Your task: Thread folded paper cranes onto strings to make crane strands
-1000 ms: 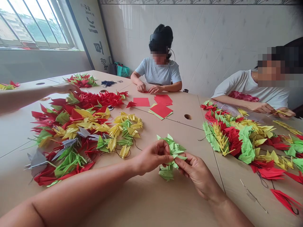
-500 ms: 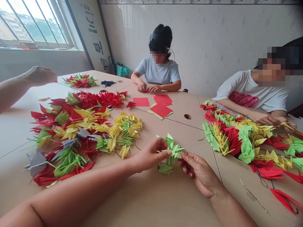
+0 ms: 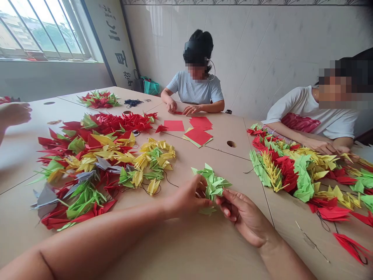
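A small cluster of light-green folded paper cranes (image 3: 215,182) is between my two hands, just above the table. My left hand (image 3: 189,196) curls round its left side, the fingers partly hidden behind the paper. From the right, my right hand (image 3: 243,212) pinches the cluster's edge between thumb and fingers. Part of a green piece shows below my left thumb. To the left lies a large heap of red, yellow, green and grey paper cranes (image 3: 96,147), with a string of yellow and green cranes (image 3: 157,155) at its near right side.
Across the table (image 3: 175,249) a person in light blue (image 3: 194,91) folds red paper. Red and green paper squares (image 3: 199,137) lie between us. At right, a person in white (image 3: 314,109) handles crane strings (image 3: 291,167). A needle-like tool (image 3: 311,241) lies near. Another person's hand (image 3: 14,113) is far left.
My left hand has turned further round the green cranes, its thumb now lower, and the cluster has shifted slightly. The other person's hand at far left has drawn back leftward.
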The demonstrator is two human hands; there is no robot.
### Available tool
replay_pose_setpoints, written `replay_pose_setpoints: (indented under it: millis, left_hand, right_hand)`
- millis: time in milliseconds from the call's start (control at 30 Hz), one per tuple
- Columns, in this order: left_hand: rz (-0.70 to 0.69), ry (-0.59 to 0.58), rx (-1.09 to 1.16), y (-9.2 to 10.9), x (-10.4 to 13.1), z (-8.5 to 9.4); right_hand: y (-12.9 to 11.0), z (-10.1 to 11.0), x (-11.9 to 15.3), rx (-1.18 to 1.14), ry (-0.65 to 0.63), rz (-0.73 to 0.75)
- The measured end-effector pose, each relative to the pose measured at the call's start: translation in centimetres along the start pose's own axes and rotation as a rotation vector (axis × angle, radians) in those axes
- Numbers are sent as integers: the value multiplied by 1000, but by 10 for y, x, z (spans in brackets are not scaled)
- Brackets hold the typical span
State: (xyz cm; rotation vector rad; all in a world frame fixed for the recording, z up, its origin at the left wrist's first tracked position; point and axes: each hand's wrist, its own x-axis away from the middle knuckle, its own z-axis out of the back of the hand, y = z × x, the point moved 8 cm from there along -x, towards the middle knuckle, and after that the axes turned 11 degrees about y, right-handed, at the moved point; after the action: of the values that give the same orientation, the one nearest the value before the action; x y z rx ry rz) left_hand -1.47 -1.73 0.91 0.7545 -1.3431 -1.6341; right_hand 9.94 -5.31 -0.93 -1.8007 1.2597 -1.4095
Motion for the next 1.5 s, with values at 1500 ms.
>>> replay_pose_setpoints:
  millis: [1500]
  left_hand:
    - [23,-4,-1,-1,-1,0]
  right_hand:
    - [-4,18,-7,-324,146,-72]
